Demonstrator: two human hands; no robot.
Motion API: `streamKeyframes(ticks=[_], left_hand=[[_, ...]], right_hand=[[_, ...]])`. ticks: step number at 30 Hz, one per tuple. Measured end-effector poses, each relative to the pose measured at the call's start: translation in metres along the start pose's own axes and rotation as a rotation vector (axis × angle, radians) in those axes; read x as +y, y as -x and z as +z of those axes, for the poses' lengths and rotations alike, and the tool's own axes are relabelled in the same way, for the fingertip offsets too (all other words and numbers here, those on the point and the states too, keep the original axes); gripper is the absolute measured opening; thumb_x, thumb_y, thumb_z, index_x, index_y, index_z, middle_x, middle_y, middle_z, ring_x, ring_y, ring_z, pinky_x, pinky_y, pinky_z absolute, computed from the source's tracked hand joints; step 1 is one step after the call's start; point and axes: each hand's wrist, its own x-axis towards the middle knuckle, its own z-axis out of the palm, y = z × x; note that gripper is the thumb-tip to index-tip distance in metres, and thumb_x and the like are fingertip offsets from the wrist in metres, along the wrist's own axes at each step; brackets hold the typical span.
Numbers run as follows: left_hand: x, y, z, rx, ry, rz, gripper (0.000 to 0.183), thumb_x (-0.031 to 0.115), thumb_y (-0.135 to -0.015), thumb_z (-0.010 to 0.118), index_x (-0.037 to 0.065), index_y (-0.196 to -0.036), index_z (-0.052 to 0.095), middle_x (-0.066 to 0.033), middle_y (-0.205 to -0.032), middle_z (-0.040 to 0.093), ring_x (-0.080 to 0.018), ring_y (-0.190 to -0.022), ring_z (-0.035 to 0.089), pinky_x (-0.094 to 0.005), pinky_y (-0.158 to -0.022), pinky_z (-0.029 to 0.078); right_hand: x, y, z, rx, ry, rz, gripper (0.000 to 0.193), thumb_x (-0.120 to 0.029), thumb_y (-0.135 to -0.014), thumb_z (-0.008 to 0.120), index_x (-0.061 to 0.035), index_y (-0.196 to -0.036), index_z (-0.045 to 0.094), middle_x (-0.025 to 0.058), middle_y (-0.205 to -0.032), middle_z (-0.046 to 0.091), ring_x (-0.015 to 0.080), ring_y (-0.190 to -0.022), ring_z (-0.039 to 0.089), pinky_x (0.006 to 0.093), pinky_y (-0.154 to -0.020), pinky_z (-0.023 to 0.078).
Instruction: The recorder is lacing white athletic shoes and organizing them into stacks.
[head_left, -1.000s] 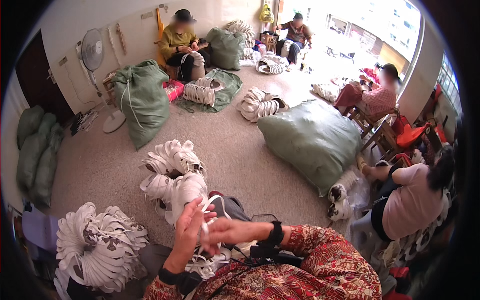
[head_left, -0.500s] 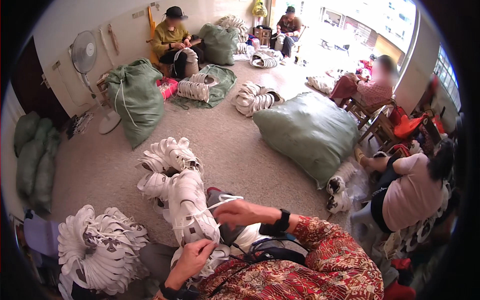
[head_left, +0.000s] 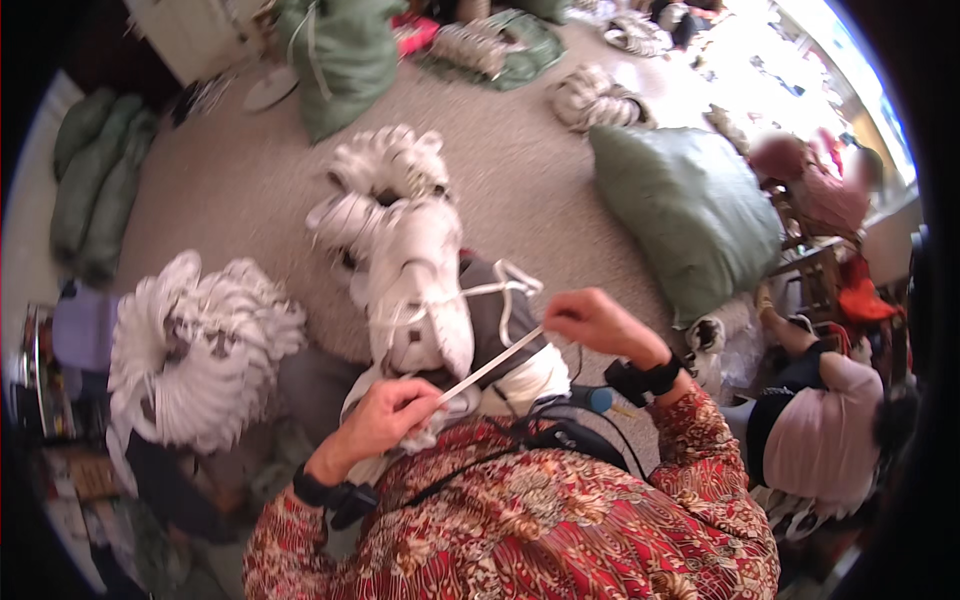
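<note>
A white shoelace (head_left: 492,367) stretches in a straight slanting line between my two hands. My left hand (head_left: 385,418) is closed on its lower end, close to my lap, with the fingertips pinched together. Up and to the right, my right hand (head_left: 600,328) is closed round the other end, fingers curled. Just beyond my left hand, a stack of white shoe uppers (head_left: 415,280) nested in one another lies over my lap. Another white lace (head_left: 505,282) loops loosely off the stack's right side, over dark grey cloth. Bunched white material (head_left: 525,383) sits under the taut lace.
A coiled pile of white shoe uppers (head_left: 200,350) stands at my left, beside a lilac plastic seat (head_left: 85,325). A big green sack (head_left: 685,215) lies ahead right; another green sack (head_left: 345,65) stands far left. A co-worker in pink (head_left: 825,430) sits close at right.
My view has tipped downward. My right hand has moved right, away from the stack, and the shoelace now runs taut between both hands. My left hand stays near the stack's near end.
</note>
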Motion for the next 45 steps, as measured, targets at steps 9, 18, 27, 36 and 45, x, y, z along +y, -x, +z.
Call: streamKeyframes(ticks=[9, 18, 27, 36, 45], left_hand=[[0.022, -0.003, 0.001, -0.004, 0.286, -0.03, 0.017, 0.012, -0.101, 0.061, -0.001, -0.101, 0.07, 0.0, -0.073, 0.065, -0.0029, -0.056, 0.056, -0.0181, -0.049, 0.044], [0.033, -0.031, -0.011, 0.317, -0.5, 0.293, 0.011, 0.006, -0.093, 0.063, -0.005, -0.096, 0.066, -0.0086, -0.08, 0.062, -0.0131, -0.068, 0.058, -0.032, -0.062, 0.047], [0.035, -0.029, -0.029, 0.43, -0.561, 0.236, 0.008, 0.003, -0.091, 0.064, -0.003, -0.094, 0.067, -0.0132, -0.084, 0.064, -0.0221, -0.068, 0.062, -0.0322, -0.061, 0.047], [0.03, -0.045, -0.018, 0.517, -0.738, 0.46, 0.008, 0.003, -0.089, 0.065, 0.0, -0.097, 0.067, -0.0138, -0.086, 0.064, -0.0299, -0.072, 0.064, -0.0373, -0.063, 0.05], [0.017, -0.057, -0.041, 0.576, -0.886, 0.55, 0.006, 0.004, -0.084, 0.069, 0.003, -0.089, 0.065, -0.0123, -0.085, 0.059, -0.0332, -0.081, 0.062, -0.0415, -0.073, 0.051]], right_hand=[[0.047, 0.001, -0.026, 0.26, 0.126, 0.09, 0.009, -0.007, -0.088, 0.065, 0.0004, -0.083, 0.064, 0.007, -0.069, 0.061, 0.0201, -0.06, 0.058, 0.0326, -0.057, 0.047], [-0.016, -0.039, 0.058, -0.007, -0.378, 0.05, 0.022, -0.011, -0.097, 0.062, -0.0004, -0.115, 0.067, 0.0088, -0.095, 0.071, 0.0141, -0.077, 0.067, 0.0292, -0.064, 0.055], [-0.027, -0.058, 0.08, -0.003, -0.047, -0.209, 0.011, -0.006, -0.09, 0.064, 0.0017, -0.096, 0.065, 0.0146, -0.081, 0.067, 0.0252, -0.071, 0.066, 0.0359, -0.064, 0.05], [-0.042, -0.078, 0.108, 0.125, -0.195, -0.262, 0.013, -0.007, -0.088, 0.066, 0.0018, -0.098, 0.066, 0.0149, -0.076, 0.068, 0.025, -0.066, 0.067, 0.0348, -0.061, 0.052], [-0.01, -0.09, 0.122, 0.179, -0.415, -0.013, 0.014, -0.011, -0.092, 0.064, 0.0029, -0.091, 0.064, 0.0035, -0.07, 0.062, 0.008, -0.064, 0.055, 0.0287, -0.058, 0.047]])
